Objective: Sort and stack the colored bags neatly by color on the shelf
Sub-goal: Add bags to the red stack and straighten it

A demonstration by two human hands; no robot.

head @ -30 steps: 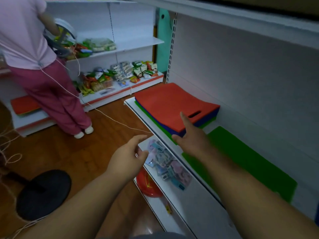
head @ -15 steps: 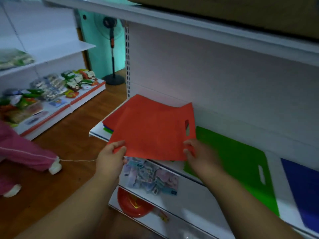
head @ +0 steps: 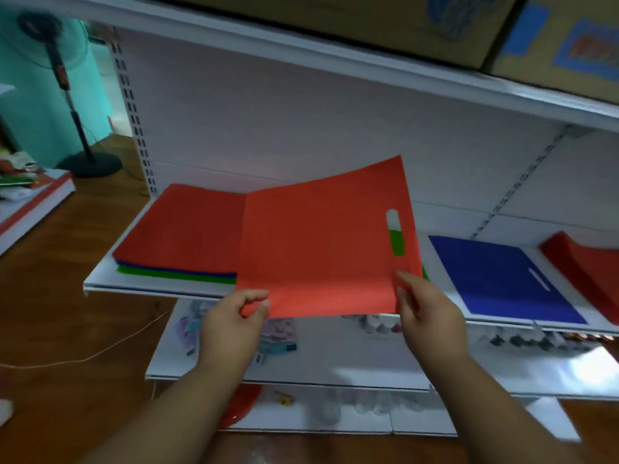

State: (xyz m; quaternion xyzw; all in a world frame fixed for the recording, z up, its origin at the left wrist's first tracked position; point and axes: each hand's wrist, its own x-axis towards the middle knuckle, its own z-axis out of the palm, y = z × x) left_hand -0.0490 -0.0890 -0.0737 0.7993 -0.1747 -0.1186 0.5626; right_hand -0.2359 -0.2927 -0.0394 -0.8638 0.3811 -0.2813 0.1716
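I hold a red bag (head: 318, 249) flat in the air in front of the white shelf (head: 154, 289). My left hand (head: 234, 323) pinches its near left corner and my right hand (head: 425, 313) pinches its near right corner, below the handle slot. On the shelf at the left lies a mixed stack (head: 181, 229) with a red bag on top and blue and green edges under it. A green bag (head: 397, 244) shows only through the handle slot. Further right lie a blue bag (head: 499, 276) and another red bag (head: 589, 262).
Cardboard boxes (head: 552, 38) sit on the shelf above. Small packaged goods (head: 274, 339) lie on the lower shelf, and a red bowl (head: 241, 406) sits below that. A standing fan (head: 73, 95) is at the far left on the wooden floor, and a thin cord (head: 83, 356) crosses the floor.
Both hands went from empty to gripping the top red bag, lifted it off the mixed stack and carried it to the right. The view turned right, revealing the blue and far red bags.
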